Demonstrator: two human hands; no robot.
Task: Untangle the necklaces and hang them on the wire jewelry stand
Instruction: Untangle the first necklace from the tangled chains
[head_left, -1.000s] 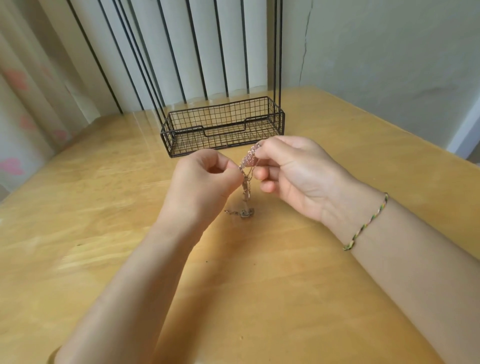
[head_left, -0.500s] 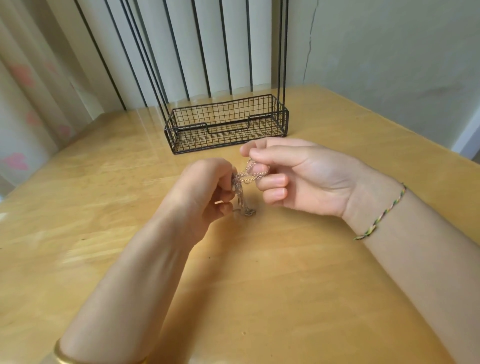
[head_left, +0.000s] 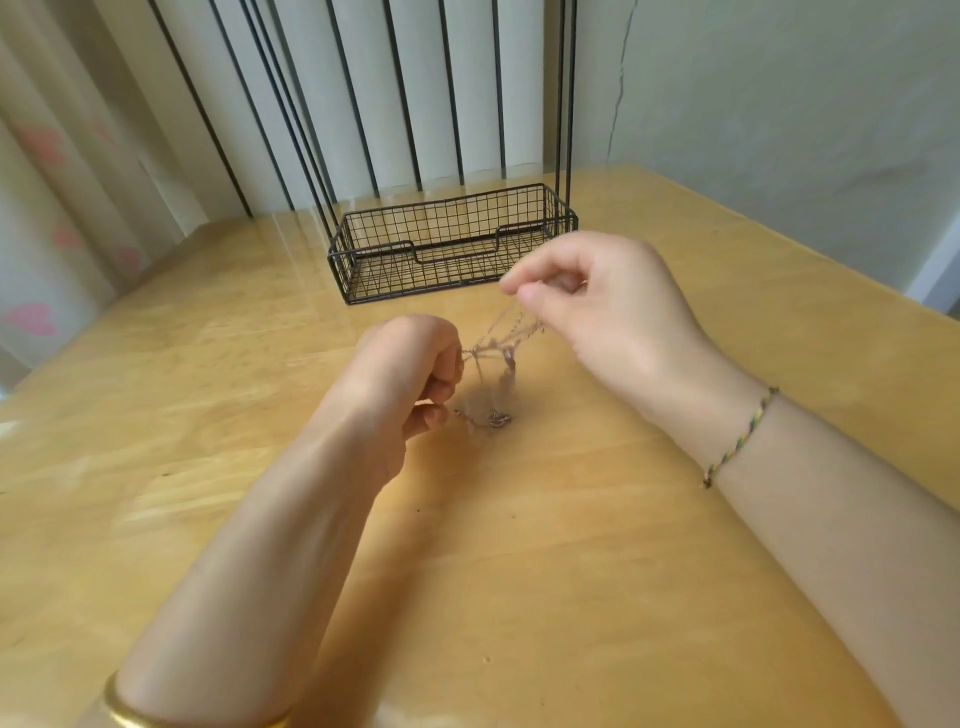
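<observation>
Two hands, left hand (head_left: 402, 364) and right hand (head_left: 597, 301) each pinching tangled necklaces (head_left: 496, 348), chain count unclear, one wire jewelry stand (head_left: 447, 244) behind, wooden table (head_left: 208, 415).

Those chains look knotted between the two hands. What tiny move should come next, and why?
Probably draw the right hand gently up and away from the left hand. Both pinch the necklaces, whose strands stretch between them while a tangled clump dangles onto the table; spreading them may loosen it.

The glossy, yellowish wooden desk (head_left: 597, 545) reflects light. The black wire jewelry stand (head_left: 447, 244) looks matt metal. The thin rosy metal chain necklaces (head_left: 498, 343) glint.
</observation>
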